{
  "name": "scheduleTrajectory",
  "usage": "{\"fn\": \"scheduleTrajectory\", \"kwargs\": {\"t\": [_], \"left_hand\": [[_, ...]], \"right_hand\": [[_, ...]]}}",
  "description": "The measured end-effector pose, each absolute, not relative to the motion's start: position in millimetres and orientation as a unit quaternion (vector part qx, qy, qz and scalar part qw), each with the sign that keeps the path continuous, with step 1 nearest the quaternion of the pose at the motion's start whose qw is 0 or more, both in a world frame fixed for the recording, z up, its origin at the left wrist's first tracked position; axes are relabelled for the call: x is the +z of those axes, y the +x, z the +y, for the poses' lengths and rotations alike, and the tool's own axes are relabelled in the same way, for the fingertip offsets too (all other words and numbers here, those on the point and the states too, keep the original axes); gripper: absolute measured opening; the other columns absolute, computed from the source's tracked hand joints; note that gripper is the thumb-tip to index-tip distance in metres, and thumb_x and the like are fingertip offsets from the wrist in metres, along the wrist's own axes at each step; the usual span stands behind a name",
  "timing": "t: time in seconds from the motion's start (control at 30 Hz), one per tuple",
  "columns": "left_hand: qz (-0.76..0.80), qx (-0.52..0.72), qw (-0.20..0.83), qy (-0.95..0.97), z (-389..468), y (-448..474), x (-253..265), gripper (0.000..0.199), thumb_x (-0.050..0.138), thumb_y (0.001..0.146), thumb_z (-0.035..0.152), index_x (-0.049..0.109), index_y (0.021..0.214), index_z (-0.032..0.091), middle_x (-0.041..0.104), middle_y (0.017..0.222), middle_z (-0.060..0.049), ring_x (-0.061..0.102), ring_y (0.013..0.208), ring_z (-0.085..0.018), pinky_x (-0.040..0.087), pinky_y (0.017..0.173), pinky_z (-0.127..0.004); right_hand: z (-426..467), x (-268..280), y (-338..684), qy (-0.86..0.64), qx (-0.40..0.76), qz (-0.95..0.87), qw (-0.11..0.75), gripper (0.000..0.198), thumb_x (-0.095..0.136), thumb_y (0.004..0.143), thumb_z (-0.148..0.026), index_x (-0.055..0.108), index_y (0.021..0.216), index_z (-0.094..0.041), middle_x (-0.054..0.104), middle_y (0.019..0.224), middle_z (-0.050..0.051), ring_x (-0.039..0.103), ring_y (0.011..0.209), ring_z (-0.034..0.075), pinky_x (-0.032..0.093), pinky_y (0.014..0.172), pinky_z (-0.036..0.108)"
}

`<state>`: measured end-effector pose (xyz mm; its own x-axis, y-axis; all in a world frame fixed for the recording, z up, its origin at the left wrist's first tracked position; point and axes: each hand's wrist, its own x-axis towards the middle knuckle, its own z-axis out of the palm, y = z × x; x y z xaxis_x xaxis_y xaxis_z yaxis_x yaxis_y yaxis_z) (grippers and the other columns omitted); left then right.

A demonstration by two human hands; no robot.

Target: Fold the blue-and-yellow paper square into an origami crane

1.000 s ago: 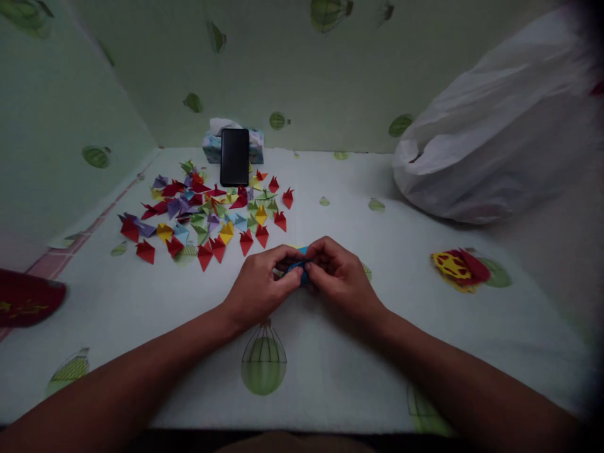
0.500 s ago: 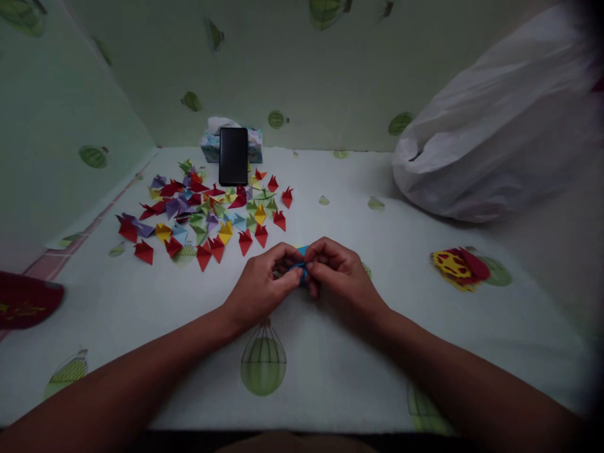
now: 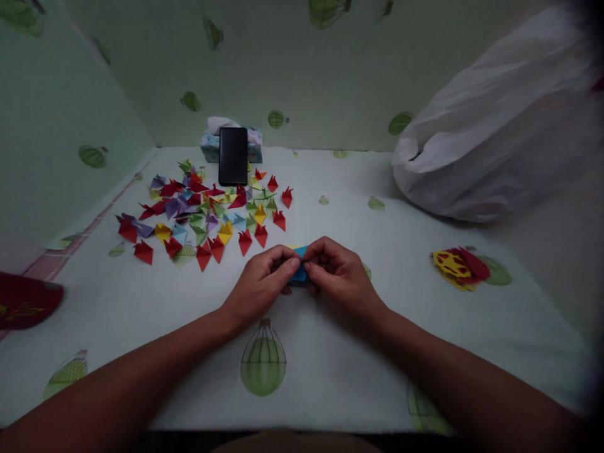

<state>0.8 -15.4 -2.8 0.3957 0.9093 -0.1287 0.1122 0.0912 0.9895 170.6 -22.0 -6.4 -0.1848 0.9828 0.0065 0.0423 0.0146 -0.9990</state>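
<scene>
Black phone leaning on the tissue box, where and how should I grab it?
I'd pinch the black phone by its two long edges near the top, reaching from the front and slightly above. It stands propped against the tissue box, so its upper side edges look easy to reach, while folded papers crowd its lower end.

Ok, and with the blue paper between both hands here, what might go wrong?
The left hand and right hand cover much of the blue paper, so a crease could land off line unnoticed. Fingertips alone seem to pinch it, so it might slip. The phone, apparently propped against the tissue box, could slide onto the folded paper pieces and flatten some.
</scene>
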Motion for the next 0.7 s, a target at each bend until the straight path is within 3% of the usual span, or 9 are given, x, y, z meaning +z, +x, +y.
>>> {"fn": "scheduleTrajectory", "kwargs": {"t": [0.17, 0.47, 0.7], "left_hand": [[0.43, 0.348, 0.608, 0.569, -16.0, 2.6, -2.5, 0.031, 0.053, 0.095, 0.045, 0.064, 0.093, 0.016, 0.061, 0.085, -0.003, 0.062, 0.081, -0.016, 0.056, 0.063, -0.026], [0.445, 0.342, 0.617, 0.552, -16.2, 3.6, -2.6, 0.021, 0.061, 0.089, 0.038, 0.062, 0.092, 0.017, 0.064, 0.087, -0.002, 0.063, 0.08, -0.015, 0.054, 0.064, -0.026], [0.453, 0.336, 0.628, 0.536, -15.7, 4.6, -3.5, 0.027, 0.069, 0.082, 0.039, 0.06, 0.093, 0.017, 0.065, 0.08, -0.002, 0.065, 0.077, -0.016, 0.051, 0.063, -0.025]], "right_hand": [[-21.7, -6.3, 170.2, -0.458, 0.534, -0.557, 0.442, 0.008, 0.06, 0.079, -0.023, 0.054, 0.083, -0.019, 0.054, 0.061, -0.006, 0.052, 0.046, 0.01, 0.04, 0.046, 0.025], [-22.5, -5.5, 169.6, -0.466, 0.544, -0.542, 0.44, 0.007, 0.061, 0.078, -0.021, 0.055, 0.082, -0.019, 0.053, 0.054, -0.007, 0.051, 0.045, 0.01, 0.038, 0.045, 0.024], [-22.1, -2.7, 169.3, -0.464, 0.553, -0.534, 0.44, 0.007, 0.061, 0.078, -0.02, 0.056, 0.082, -0.019, 0.055, 0.051, -0.007, 0.052, 0.045, 0.01, 0.04, 0.047, 0.024]]}}
